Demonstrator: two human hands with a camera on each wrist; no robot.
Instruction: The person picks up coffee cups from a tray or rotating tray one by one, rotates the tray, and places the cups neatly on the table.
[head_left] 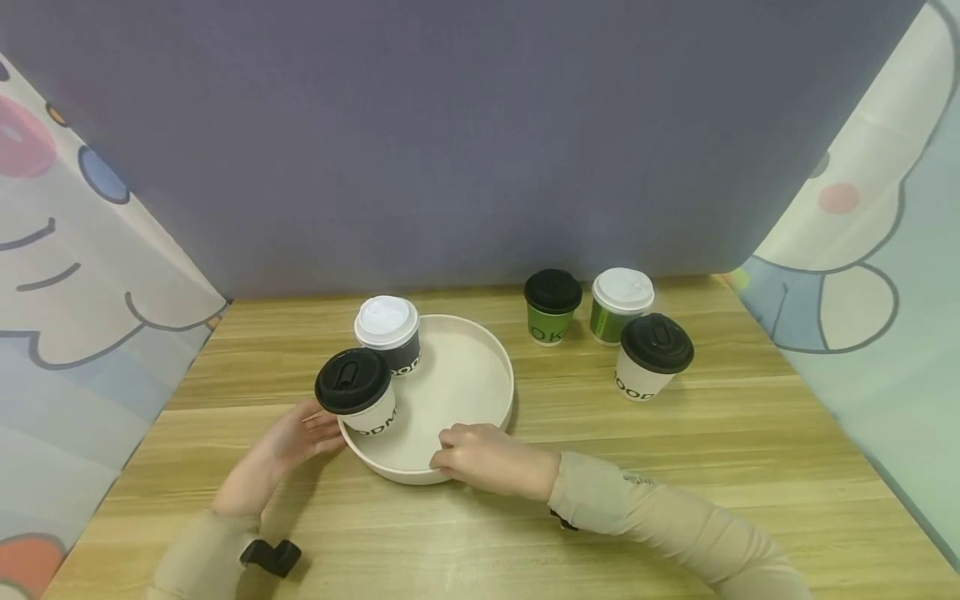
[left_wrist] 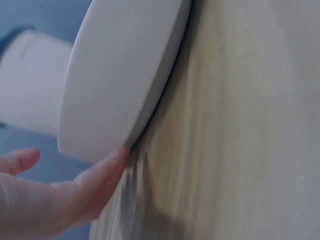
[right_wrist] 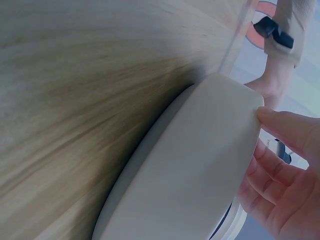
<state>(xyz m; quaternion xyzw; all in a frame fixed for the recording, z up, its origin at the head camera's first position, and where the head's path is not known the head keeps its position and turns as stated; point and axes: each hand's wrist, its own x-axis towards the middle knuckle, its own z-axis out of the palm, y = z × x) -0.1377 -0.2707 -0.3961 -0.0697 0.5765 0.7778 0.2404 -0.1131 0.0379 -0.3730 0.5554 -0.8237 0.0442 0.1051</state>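
A round cream tray (head_left: 459, 375) with a raised rim rests on the wooden table. At its left side stand two paper cups: a dark one with a white lid (head_left: 387, 323) and, nearer, a white one with a black lid (head_left: 354, 382). My right hand (head_left: 491, 457) pinches the tray's near rim; in the right wrist view the thumb (right_wrist: 285, 127) is on the rim and the fingers are inside. Beside the near cup, my left hand (head_left: 300, 435) has its fingers extended, and in the left wrist view the fingertips (left_wrist: 117, 157) meet the tray's outer wall near its base.
Toward the back right stand a green cup with a black lid (head_left: 552, 310), a green cup with a white lid (head_left: 619, 305) and a white cup with a black lid (head_left: 654, 358). A grey panel (head_left: 480, 150) rises behind the table, and patterned cloth hangs at both sides.
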